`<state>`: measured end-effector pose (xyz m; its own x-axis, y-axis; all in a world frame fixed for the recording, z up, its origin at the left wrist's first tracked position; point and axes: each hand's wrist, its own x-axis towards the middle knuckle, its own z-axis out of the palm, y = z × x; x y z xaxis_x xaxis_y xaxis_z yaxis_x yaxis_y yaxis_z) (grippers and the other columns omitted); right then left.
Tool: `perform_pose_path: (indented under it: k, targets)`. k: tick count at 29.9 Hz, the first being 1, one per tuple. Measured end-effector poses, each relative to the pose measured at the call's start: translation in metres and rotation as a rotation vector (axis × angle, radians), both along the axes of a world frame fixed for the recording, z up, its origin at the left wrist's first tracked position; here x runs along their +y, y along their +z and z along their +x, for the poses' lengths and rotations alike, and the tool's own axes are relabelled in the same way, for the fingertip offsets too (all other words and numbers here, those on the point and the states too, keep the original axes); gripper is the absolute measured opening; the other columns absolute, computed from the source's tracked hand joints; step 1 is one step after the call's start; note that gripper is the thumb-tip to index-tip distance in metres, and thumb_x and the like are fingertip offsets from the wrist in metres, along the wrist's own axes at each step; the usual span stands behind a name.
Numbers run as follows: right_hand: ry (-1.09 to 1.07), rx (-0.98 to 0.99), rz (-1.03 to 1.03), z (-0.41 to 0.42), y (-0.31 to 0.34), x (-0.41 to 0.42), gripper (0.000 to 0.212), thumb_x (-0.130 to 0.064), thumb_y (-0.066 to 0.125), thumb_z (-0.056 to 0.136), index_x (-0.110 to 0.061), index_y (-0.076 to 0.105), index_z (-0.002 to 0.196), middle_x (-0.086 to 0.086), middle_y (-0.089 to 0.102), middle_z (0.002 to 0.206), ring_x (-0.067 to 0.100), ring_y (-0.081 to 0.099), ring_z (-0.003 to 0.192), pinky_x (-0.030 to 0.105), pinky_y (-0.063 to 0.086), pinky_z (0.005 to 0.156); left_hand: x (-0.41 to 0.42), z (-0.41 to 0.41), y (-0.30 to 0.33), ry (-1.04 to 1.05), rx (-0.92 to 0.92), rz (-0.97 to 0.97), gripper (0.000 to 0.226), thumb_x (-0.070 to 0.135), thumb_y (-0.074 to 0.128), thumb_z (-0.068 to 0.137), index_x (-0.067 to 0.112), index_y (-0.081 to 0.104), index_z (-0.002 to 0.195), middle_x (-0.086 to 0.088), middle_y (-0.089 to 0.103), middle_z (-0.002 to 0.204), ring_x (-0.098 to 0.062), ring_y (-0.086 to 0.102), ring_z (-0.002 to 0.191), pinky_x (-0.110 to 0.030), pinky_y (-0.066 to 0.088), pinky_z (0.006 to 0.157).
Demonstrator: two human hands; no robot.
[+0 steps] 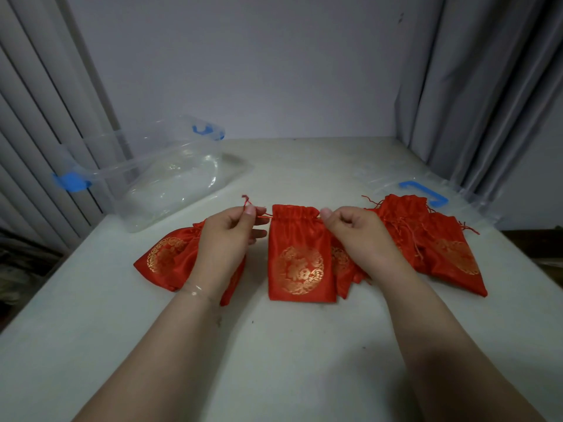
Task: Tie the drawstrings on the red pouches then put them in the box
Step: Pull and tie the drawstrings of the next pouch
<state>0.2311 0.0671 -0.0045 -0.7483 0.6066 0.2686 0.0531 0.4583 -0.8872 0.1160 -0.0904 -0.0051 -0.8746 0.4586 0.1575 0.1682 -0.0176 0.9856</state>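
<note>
One clear plastic box (158,175), one clear lid (426,193), one table (274,345), two hands, and at least five red pouches; the overlapping ones defy exact counting.

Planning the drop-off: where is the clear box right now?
In the head view, the clear box sits at the table's far left, beyond the left hand, apparently holding no pouches.

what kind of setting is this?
Probably a room at home, used as a makeshift work corner: a plain white table pushed against a bare wall, with grey curtains hanging on both sides.
</note>
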Motion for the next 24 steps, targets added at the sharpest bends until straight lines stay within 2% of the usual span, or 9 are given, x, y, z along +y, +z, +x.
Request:
perform_pose_path:
  k: [2, 4, 6, 9, 12, 15, 18, 21, 24]
  targets:
    - [-0.066, 0.032, -0.015, 0.002, 0.002, 0.004, 0.038, -0.032, 0.057, 0.092, -0.013, 0.058, 0.058, -0.011, 0.040, 0.042, 0.001, 0.037, 0.042, 0.013, 0.029, 0.045, -0.003, -0.004, 0.001, 0.065, 0.064, -0.002, 0.026, 0.018, 0.046, 0.098, 0.019, 0.069, 0.086, 0.001, 0.071, 0.084, -0.010, 0.068, 0.066, -0.019, 0.051, 0.064]
    - [-0.123, 0.070, -0.030, 0.003, 0.003, 0.006, 0.039, -0.032, 0.055, 0.093, -0.014, 0.052, 0.058, -0.010, 0.039, 0.048, 0.002, 0.036, 0.043, 0.018, 0.031, 0.047, -0.005, -0.007, 0.002, 0.023, 0.008, 0.058, 0.026, 0.015, 0.045, 0.099, 0.019, 0.069, 0.090, -0.001, 0.072, 0.086, -0.010, 0.068, 0.069, -0.022, 0.052, 0.068]
    - [-0.134, 0.097, -0.076, 0.003, 0.003, 0.006, 0.036, -0.031, 0.050, 0.095, -0.013, 0.048, 0.064, -0.003, 0.043, 0.056, 0.002, 0.040, 0.046, 0.022, 0.035, 0.050, -0.006, -0.008, 0.001, -0.089, -0.102, 0.134, 0.027, 0.014, 0.043, 0.100, 0.017, 0.069, 0.095, -0.002, 0.074, 0.090, -0.013, 0.070, 0.078, -0.022, 0.054, 0.072]
    - [-0.095, 0.126, -0.192, 0.000, 0.003, 0.002, 0.034, -0.032, 0.045, 0.098, -0.010, 0.056, 0.074, 0.004, 0.052, 0.068, 0.012, 0.051, 0.063, 0.027, 0.043, 0.062, -0.004, -0.006, 0.000, -0.270, -0.260, 0.168, 0.025, 0.014, 0.044, 0.098, 0.013, 0.068, 0.100, -0.003, 0.075, 0.097, -0.015, 0.070, 0.091, -0.026, 0.052, 0.082]
    - [-0.043, 0.173, -0.271, -0.003, 0.002, -0.003, 0.034, -0.029, 0.043, 0.099, -0.017, 0.054, 0.068, -0.001, 0.047, 0.064, 0.010, 0.046, 0.061, 0.026, 0.040, 0.061, 0.000, -0.002, 0.000, -0.420, -0.454, 0.211, 0.029, 0.012, 0.052, 0.084, 0.010, 0.064, 0.111, -0.004, 0.072, 0.107, -0.016, 0.067, 0.098, -0.026, 0.049, 0.087]
    - [0.013, 0.160, -0.203, -0.004, -0.001, -0.006, 0.038, -0.030, 0.044, 0.099, -0.020, 0.040, 0.063, -0.003, 0.037, 0.061, 0.011, 0.036, 0.058, 0.029, 0.031, 0.057, 0.003, 0.000, -0.001, -0.487, -0.631, 0.257, 0.035, 0.026, 0.056, 0.080, 0.012, 0.064, 0.111, -0.002, 0.071, 0.107, -0.016, 0.063, 0.098, -0.031, 0.045, 0.096]
    - [0.046, 0.132, -0.163, -0.003, -0.002, -0.010, 0.035, -0.031, 0.044, 0.099, -0.018, 0.039, 0.066, -0.002, 0.033, 0.061, 0.010, 0.032, 0.056, 0.026, 0.028, 0.052, 0.007, 0.000, -0.006, -0.442, -0.595, 0.225, 0.042, 0.043, 0.057, 0.079, 0.014, 0.068, 0.107, 0.001, 0.071, 0.100, -0.014, 0.065, 0.091, -0.027, 0.051, 0.084]
    - [0.071, 0.136, -0.185, -0.003, -0.002, -0.011, 0.033, -0.031, 0.044, 0.099, -0.014, 0.045, 0.071, 0.004, 0.034, 0.065, 0.017, 0.033, 0.060, 0.029, 0.029, 0.055, 0.008, 0.001, -0.009, -0.352, -0.478, 0.201, 0.034, 0.037, 0.057, 0.083, 0.012, 0.070, 0.102, 0.000, 0.071, 0.094, -0.016, 0.063, 0.086, -0.024, 0.051, 0.075]
    - [0.072, 0.127, -0.197, -0.004, -0.003, -0.012, 0.034, -0.033, 0.045, 0.098, -0.015, 0.045, 0.070, 0.006, 0.035, 0.065, 0.019, 0.033, 0.061, 0.031, 0.029, 0.057, 0.009, 0.002, -0.010, -0.265, -0.399, 0.168, 0.030, 0.031, 0.045, 0.097, 0.013, 0.069, 0.096, 0.002, 0.073, 0.086, -0.013, 0.064, 0.076, -0.022, 0.050, 0.069]
